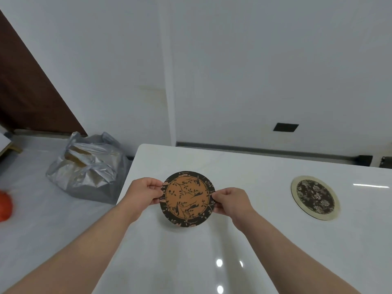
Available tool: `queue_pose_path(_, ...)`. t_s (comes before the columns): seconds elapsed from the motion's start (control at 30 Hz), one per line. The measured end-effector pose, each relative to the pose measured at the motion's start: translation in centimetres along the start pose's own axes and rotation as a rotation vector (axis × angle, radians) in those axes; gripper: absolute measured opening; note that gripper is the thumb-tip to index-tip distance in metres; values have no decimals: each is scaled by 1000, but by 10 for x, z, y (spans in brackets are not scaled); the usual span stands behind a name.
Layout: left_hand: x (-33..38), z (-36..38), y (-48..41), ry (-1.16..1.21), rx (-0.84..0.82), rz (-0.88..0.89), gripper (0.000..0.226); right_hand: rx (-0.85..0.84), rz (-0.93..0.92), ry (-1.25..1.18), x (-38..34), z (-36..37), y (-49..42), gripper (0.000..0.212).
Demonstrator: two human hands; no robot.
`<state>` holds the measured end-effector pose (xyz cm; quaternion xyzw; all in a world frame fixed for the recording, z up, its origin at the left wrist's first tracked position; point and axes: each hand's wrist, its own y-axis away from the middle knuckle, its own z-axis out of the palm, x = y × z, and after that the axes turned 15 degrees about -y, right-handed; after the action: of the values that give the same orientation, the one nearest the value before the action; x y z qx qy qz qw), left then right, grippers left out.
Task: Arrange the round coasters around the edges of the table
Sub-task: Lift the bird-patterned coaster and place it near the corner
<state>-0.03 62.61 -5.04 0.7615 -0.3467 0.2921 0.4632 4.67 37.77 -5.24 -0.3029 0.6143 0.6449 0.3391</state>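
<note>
A round coaster [187, 198] with an orange centre and a dark leaf-patterned border is held just above the white table [244, 240], near its far left corner. My left hand [141, 193] pinches its left rim and my right hand [228, 202] pinches its right rim. The coaster casts a shadow on the tabletop below it. A second round coaster [315, 197], dark floral with a pale rim, lies flat on the table to the right, near the far edge.
A grey plastic bag [90, 166] sits on the floor left of the table's far corner. An orange-red object [4, 205] shows at the left frame edge. A white wall with a dark socket [285, 127] rises behind the table.
</note>
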Motion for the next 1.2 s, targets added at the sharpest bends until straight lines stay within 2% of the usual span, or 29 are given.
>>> queue_pose_path(0.5,-20,5,-66,-257,29,135,26,64,-172,409,13,25,-50,22)
queue_pose_path(0.97,-36,11,-77,-191,31,130,24,64,-194,451,24,30,-60,19)
queue_pose_path(1.03,-38,11,-77,-205,34,136,24,27,-241,543,28,28,-62,22)
queue_pose_path(1.13,-46,8,-74,-369,61,182,26,-1,-402,784,38,18,-65,31)
queue_pose_path(1.2,-52,4,-68,-574,100,296,46,-36,-519,895,45,9,-62,34)
